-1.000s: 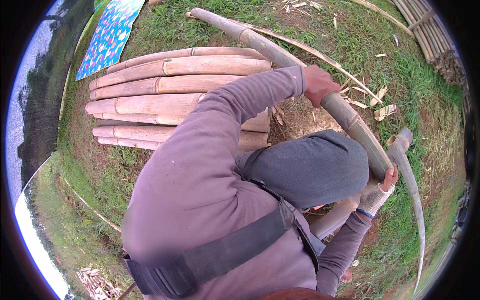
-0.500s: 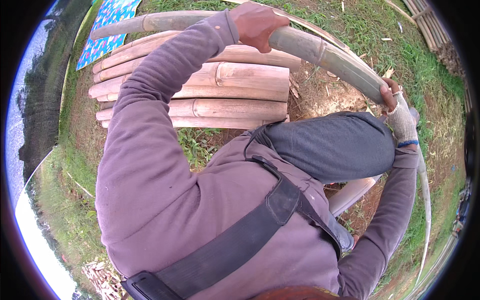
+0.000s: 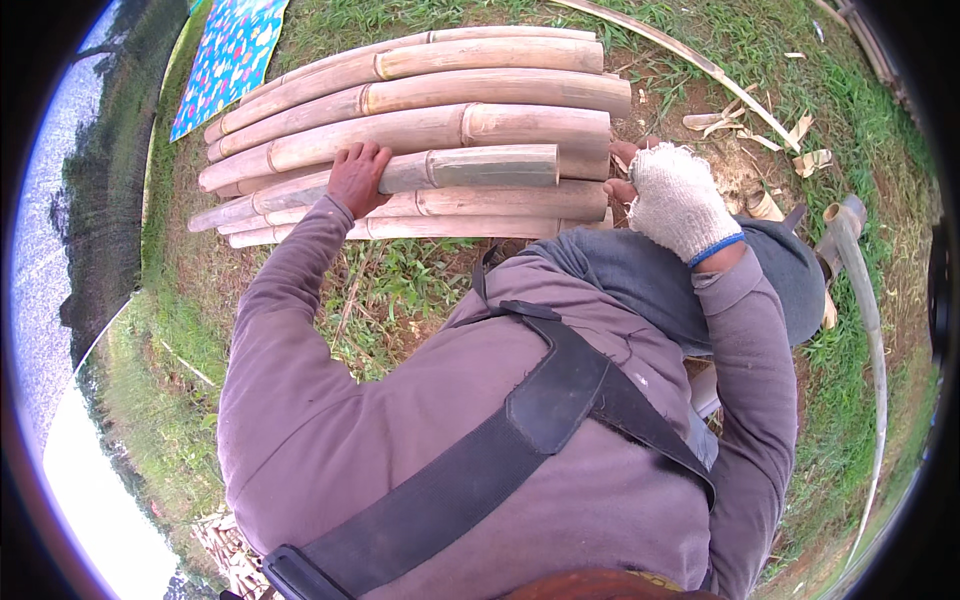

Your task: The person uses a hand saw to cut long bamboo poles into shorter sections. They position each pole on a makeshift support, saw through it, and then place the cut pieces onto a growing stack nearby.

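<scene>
A grey-green bamboo pole (image 3: 490, 167) lies on top of a row of paler bamboo poles (image 3: 540, 125) on the ground. My bare left hand (image 3: 358, 178) is wrapped over its middle, fingers on the far side and thumb on the near side. My right hand (image 3: 680, 195), in a white knitted glove with bare fingertips, is just off the right-hand ends of the row. Its thumb and forefinger are apart, with nothing visible between them; its other fingers are partly hidden.
Beside my right knee stands a tool with a metal head (image 3: 842, 225), partly hidden. Wood shavings (image 3: 735, 120) litter the bare soil beyond my knee. A long split strip (image 3: 690, 60) lies on the grass, and a blue patterned sheet (image 3: 228, 65) is at the far left.
The grey-green pole, earlier raised between both hands, has come down leftward and nearer onto the row. My right hand has let go of its end and moved left; my left hand remains on it.
</scene>
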Demonstrator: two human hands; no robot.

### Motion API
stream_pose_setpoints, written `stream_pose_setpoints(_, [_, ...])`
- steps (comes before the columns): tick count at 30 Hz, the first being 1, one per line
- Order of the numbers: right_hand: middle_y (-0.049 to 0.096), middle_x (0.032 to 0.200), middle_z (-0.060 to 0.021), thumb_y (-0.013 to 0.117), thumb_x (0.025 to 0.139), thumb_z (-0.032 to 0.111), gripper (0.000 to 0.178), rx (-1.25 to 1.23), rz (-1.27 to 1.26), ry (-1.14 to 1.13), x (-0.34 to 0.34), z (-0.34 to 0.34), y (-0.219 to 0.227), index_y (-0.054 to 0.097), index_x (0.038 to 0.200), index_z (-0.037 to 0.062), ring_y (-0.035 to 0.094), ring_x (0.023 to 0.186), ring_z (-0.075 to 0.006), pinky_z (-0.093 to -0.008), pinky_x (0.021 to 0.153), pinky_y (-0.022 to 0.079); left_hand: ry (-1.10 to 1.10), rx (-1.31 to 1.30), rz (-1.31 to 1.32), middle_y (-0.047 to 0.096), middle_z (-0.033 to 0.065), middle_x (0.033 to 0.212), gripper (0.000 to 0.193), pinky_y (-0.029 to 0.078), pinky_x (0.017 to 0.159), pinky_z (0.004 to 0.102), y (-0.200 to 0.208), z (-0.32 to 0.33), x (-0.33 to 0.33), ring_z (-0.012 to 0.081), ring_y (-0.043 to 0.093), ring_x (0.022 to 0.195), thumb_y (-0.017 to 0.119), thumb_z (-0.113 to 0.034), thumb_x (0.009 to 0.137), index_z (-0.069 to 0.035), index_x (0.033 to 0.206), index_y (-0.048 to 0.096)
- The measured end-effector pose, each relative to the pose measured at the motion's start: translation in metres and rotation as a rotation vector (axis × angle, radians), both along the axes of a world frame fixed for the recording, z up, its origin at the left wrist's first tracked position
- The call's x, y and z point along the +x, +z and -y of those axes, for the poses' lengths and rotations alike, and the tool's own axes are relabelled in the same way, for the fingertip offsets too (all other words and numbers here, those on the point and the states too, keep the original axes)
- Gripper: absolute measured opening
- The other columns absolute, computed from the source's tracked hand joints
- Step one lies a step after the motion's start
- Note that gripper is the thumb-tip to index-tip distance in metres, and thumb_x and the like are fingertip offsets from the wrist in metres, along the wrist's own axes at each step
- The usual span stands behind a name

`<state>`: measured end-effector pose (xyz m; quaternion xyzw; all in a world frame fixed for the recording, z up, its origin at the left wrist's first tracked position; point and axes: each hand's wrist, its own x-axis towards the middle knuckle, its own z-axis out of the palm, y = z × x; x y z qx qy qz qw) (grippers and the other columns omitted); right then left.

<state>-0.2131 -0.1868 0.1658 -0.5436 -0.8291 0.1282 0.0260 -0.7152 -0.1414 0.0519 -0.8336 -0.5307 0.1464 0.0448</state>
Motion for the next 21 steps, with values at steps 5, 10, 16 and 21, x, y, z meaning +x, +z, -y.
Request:
stream_pose_setpoints(5, [0.075, 0.102, -0.023, 0.074, 0.101, 0.042, 0.049, -0.04, 0.063, -0.104, 0.018, 0.012, 0.002, 0.073, 0.137, 0.0095, 0.075, 0.098, -0.044, -0.0543, 0.082, 0.059, -0.128, 0.033, 0.009, 0.058, 0.01, 0.131, 0.083, 0.046, 0.108, 0.0485, -0.037, -0.011, -0.016, 0.0322, 0.056, 0.13, 0.095, -0.047, 0.074, -0.015, 0.139, 0.057])
stream_pose_setpoints(10, [0.075, 0.096, -0.0227, 0.075, 0.101, 0.041, 0.048, 0.055, 0.005, -0.118, 0.023, 0.024, -0.002, 0.072, 0.137, 0.01, 0.075, 0.095, -0.0447, -0.054, 0.081, 0.059, -0.263, 0.046, 0.008, 0.058, 0.0098, 0.128, 0.098, 0.044, 0.106, 0.0473, -0.044, -0.012, -0.007, 0.0307, 0.056, 0.124, 0.088, -0.065, 0.074, -0.01, 0.148, 0.057])
stream_pose_setpoints(16, [0.074, 0.095, -0.0241, 0.075, 0.101, 0.038, 0.047, 0.048, -0.073, -0.178, 0.018, 0.033, 0.001, 0.071, 0.139, 0.0107, 0.074, 0.093, -0.0445, -0.0544, 0.081, 0.058, -0.271, 0.136, 0.162, 0.058, 0.008, 0.125, 0.095, 0.044, 0.103, 0.0476, -0.05, -0.001, 0.018, 0.0301, 0.056, 0.12, 0.087, -0.061, 0.077, -0.011, 0.152, 0.057])
stream_pose_setpoints(21, [0.073, 0.094, -0.0247, 0.075, 0.101, 0.038, 0.047, 0.071, -0.101, -0.186, 0.015, 0.036, 0.006, 0.071, 0.14, 0.0115, 0.073, 0.093, -0.0445, -0.0541, 0.08, 0.058, -0.246, 0.117, 0.237, 0.058, 0.007, 0.125, 0.092, 0.042, 0.104, 0.0476, -0.053, 0.008, 0.052, 0.0294, 0.055, 0.121, 0.09, -0.057, 0.076, -0.015, 0.152, 0.058])
